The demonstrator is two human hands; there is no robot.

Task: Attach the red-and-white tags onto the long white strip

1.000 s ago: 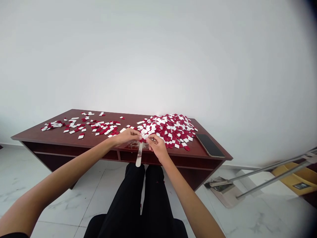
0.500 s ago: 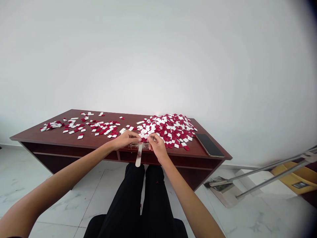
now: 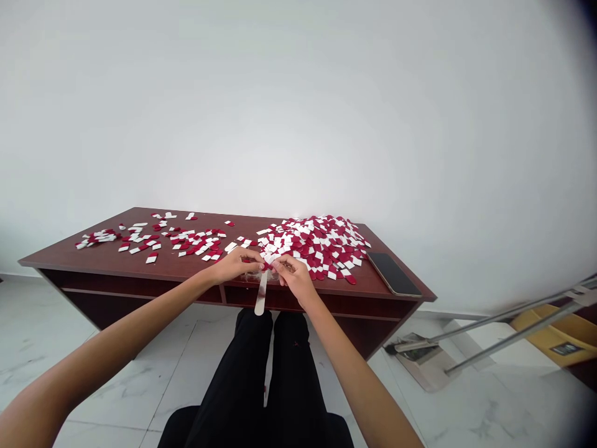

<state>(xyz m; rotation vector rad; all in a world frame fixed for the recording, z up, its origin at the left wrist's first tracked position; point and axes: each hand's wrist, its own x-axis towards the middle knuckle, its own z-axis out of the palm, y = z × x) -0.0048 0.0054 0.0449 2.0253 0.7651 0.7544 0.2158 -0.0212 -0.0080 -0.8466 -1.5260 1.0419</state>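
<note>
At the table's front edge, my left hand (image 3: pixel 239 264) and my right hand (image 3: pixel 295 275) meet, fingertips almost touching. Both are closed in a pinch on a small red-and-white piece (image 3: pixel 267 265), partly covered by the fingers. Just below them, a flat metal strip with a rounded end (image 3: pixel 261 295) juts out over the table edge towards my knees. Its far end lies under something clear and shiny, perhaps tape. Right behind my hands rises a large heap of red-and-white pieces (image 3: pixel 321 242), each with a rounded red end and a white square end.
More such pieces lie scattered (image 3: pixel 196 241) over the left part of the brown table (image 3: pixel 172 269). A dark phone or tablet (image 3: pixel 395 274) rests near the right edge. Metal poles (image 3: pixel 508 339) and a yellow container (image 3: pixel 555 333) stand on the floor to the right.
My right hand has shifted slightly left, bringing the fingertips closer together. More red of the small piece shows between them. The strip and the heap look the same.
</note>
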